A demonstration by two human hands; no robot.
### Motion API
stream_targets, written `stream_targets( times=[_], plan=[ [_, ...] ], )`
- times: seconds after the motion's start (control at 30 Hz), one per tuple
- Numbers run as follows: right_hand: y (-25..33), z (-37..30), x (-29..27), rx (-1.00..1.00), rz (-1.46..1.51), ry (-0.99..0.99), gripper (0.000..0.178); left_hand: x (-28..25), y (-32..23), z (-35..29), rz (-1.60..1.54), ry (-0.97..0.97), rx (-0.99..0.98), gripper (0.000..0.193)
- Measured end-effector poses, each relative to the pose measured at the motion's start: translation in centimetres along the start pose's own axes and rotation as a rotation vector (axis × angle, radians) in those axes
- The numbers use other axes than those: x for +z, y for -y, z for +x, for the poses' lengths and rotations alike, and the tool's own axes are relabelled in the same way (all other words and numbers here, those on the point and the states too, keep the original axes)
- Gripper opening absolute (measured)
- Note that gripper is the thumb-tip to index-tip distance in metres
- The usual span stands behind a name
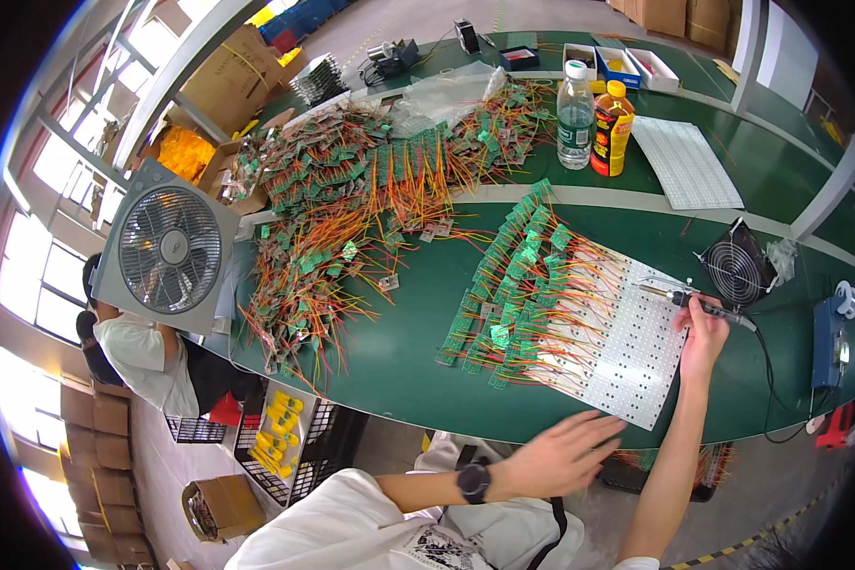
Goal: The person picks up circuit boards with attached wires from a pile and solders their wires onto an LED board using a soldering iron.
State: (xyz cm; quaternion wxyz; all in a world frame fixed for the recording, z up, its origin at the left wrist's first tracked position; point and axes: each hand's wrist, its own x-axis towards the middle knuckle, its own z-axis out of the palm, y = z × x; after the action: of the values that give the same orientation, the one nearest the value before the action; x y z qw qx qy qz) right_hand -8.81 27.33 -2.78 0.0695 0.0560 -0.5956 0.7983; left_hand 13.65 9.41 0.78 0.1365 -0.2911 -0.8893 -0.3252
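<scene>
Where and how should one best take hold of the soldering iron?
I would take the soldering iron by its dark handle, pen-like, coming from the right and near side, as the right hand holds it. Its thin metal tip points left over the white panel and may be hot, while the cable leaves from the right end, so the grip should sit between them.

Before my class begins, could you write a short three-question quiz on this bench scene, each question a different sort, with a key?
1. Which hand holds the corded black tool?
2. True or false: the black wristwatch is worn on the left arm.
3. Which is closer to the white panel partly covered by wires: (a) the black fan or (b) the large grey fan?

Key: 1. The right hand. 2. True. 3. a.
</scene>
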Motion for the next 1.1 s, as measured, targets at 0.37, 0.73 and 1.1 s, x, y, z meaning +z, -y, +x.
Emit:
stream_targets(
  times=[0.37,0.73,1.1],
  plan=[
    [-0.2,0.7,0.3,0.070,0.037,-0.009,0.014,-16.9,18.5,-7.2,0.806,-0.588,-0.824,0.022],
    [-0.1,0.4,0.1,0.073,0.013,0.014,0.014,-18.7,19.8,-11.7,0.368,-0.374,-0.966,0.030],
    [0.1,0.3,0.0,0.087,0.023,0.003,0.016,-17.7,15.1,-13.4,0.201,-0.393,-1.003,0.016]
  ],
)
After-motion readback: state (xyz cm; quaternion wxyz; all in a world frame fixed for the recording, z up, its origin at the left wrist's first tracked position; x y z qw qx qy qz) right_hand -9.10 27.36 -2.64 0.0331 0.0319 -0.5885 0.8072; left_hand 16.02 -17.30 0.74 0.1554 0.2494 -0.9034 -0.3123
